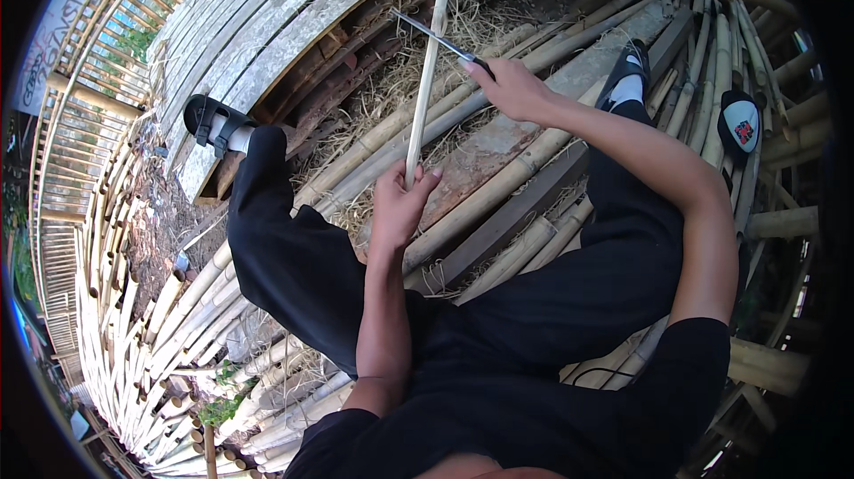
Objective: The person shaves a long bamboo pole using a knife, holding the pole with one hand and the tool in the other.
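Observation:
My left hand (402, 201) is closed around the lower end of a long pale bamboo strip (425, 96), which points up and slightly right, away from me. In my right hand (513, 90) is a knife (438, 37), gripped by its dark handle. Its long narrow blade lies across the upper part of the strip, slanting up to the left. Whether the edge touches the strip or passes just above it, I cannot tell. Curly pale shavings (414, 61) are scattered beneath the strip and the blade.
Bamboo poles (498, 203) and boards lie under and between my legs. A grey slatted wooden platform (258, 16) is at the upper left, with my sandalled foot on it. More cut bamboo (169, 337) is piled at the left, near a bamboo fence (84, 141). A dark-and-white sheath-like object (739, 121) rests at the right.

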The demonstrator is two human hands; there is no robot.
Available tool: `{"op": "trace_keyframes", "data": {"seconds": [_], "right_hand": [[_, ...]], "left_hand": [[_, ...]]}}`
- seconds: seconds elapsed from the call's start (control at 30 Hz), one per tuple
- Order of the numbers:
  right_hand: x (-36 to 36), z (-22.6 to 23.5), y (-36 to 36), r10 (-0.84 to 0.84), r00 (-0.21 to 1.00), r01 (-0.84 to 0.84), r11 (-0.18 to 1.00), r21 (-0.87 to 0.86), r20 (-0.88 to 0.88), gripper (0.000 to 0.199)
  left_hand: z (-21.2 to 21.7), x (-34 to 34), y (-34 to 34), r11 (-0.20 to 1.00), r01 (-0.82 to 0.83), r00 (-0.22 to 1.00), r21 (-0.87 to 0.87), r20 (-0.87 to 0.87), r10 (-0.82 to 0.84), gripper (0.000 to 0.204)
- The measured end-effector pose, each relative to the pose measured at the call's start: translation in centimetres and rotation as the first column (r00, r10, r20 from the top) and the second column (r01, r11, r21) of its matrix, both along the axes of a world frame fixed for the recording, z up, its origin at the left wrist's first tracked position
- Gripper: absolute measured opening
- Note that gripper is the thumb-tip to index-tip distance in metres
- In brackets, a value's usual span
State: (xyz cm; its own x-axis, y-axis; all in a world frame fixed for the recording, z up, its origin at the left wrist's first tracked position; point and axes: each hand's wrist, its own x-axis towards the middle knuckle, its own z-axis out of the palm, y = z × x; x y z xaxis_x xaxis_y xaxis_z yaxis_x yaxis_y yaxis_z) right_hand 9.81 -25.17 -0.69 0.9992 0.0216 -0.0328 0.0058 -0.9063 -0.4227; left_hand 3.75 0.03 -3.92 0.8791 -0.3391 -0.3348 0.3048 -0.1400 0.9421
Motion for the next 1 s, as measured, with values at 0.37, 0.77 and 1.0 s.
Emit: {"op": "trace_keyframes", "data": {"seconds": [0.37,0.77,1.0], "right_hand": [[2.5,0.4,-5.2,0.119,0.953,-0.028,0.951,-0.309,0.28,0.051],[-3.7,-0.7,3.3,0.234,0.939,-0.273,0.953,-0.132,-0.251,0.028],[-3.3,-0.4,3.6,0.195,0.943,-0.257,0.942,-0.216,-0.271,0.023]], "left_hand": [[-0.1,-0.3,-0.2,1.0,0.009,0.999,0.012,0.051,-0.01,0.026],[-0.4,0.0,0.3,0.999,-0.029,0.999,-0.02,0.017,0.029,0.025],[0.5,-0.1,0.3,1.0,-0.018,0.998,0.004,-0.056,0.018,0.028]]}}
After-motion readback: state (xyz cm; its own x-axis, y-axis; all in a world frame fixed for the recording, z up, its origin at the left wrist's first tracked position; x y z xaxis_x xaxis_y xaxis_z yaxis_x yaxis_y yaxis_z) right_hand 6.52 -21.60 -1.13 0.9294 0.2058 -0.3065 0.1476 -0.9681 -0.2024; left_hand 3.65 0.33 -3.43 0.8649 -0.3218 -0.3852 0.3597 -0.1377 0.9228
